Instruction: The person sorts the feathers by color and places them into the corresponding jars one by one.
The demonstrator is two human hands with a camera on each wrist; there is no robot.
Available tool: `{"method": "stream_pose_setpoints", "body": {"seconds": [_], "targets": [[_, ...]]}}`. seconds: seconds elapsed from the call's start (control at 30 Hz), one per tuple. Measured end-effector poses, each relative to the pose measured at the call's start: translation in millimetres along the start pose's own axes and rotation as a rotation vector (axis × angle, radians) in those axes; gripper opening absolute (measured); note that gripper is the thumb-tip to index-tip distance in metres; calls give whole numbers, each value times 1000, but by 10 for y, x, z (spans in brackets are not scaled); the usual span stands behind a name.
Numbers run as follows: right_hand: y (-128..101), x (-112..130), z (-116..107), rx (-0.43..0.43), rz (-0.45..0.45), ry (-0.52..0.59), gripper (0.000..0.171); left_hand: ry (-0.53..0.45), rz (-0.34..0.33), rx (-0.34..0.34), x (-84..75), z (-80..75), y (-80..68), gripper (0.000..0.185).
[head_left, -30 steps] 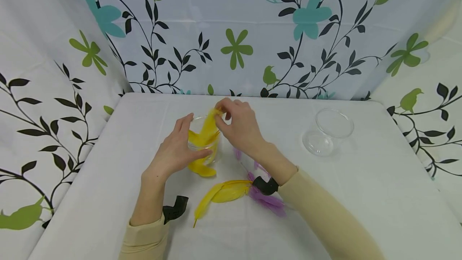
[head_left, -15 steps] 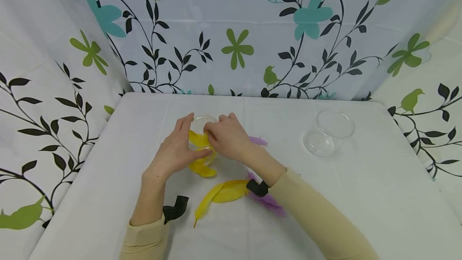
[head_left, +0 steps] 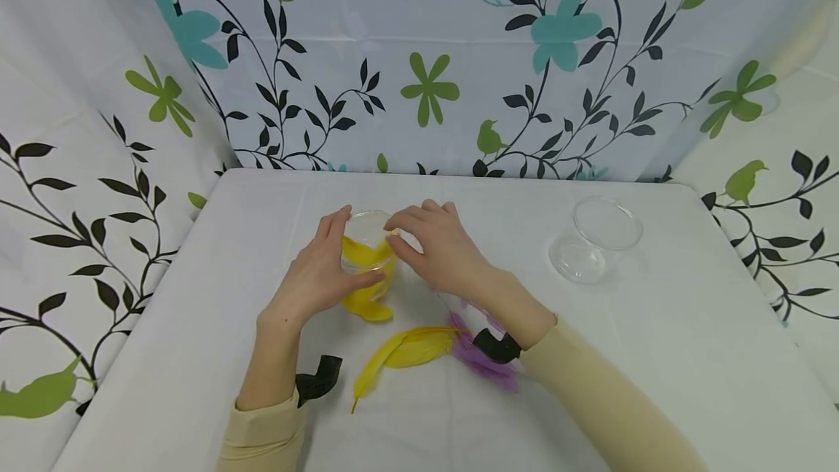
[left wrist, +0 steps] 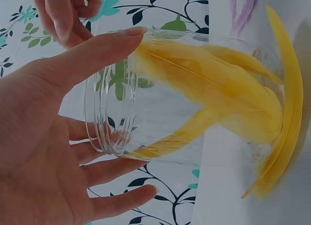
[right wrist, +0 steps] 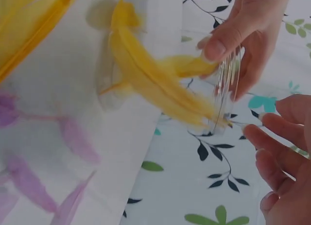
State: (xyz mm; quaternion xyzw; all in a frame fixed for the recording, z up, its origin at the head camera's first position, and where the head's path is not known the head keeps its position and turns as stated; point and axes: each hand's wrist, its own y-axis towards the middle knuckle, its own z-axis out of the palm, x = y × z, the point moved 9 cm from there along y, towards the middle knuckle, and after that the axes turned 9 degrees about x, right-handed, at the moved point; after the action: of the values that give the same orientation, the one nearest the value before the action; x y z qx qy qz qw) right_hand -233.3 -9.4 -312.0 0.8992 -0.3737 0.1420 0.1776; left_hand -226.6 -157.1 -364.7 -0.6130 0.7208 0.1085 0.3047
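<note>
The purple feathers (head_left: 481, 359) are partly covered by the right wrist in the head view and blurred in the right wrist view. The clear cup (head_left: 368, 253) is half hidden behind the left hand (head_left: 314, 275). The right hand (right wrist: 284, 157) is cropped by the picture's edge.
</note>
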Motion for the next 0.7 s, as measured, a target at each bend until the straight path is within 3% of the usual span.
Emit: {"method": "stream_pose_setpoints", "body": {"seconds": [0.1,0.17,0.4,0.53,0.7], "targets": [[-189,-84,-105,-70,-17,33,15,-8,-5,2,7,10,3,111],[-309,-156,-101,-52,-5,41,14,-11,-7,0,11,8,0,111],[-689,-406,250,242,62,-15,6,-6,-1,-6,13,-21,-9,110],[-895,-533,500,394,101,28,6,-10,2,-1,13,-14,-5,110],[-1051,-591,689,462,120,88,9,-17,5,3,7,5,1,110]]}}
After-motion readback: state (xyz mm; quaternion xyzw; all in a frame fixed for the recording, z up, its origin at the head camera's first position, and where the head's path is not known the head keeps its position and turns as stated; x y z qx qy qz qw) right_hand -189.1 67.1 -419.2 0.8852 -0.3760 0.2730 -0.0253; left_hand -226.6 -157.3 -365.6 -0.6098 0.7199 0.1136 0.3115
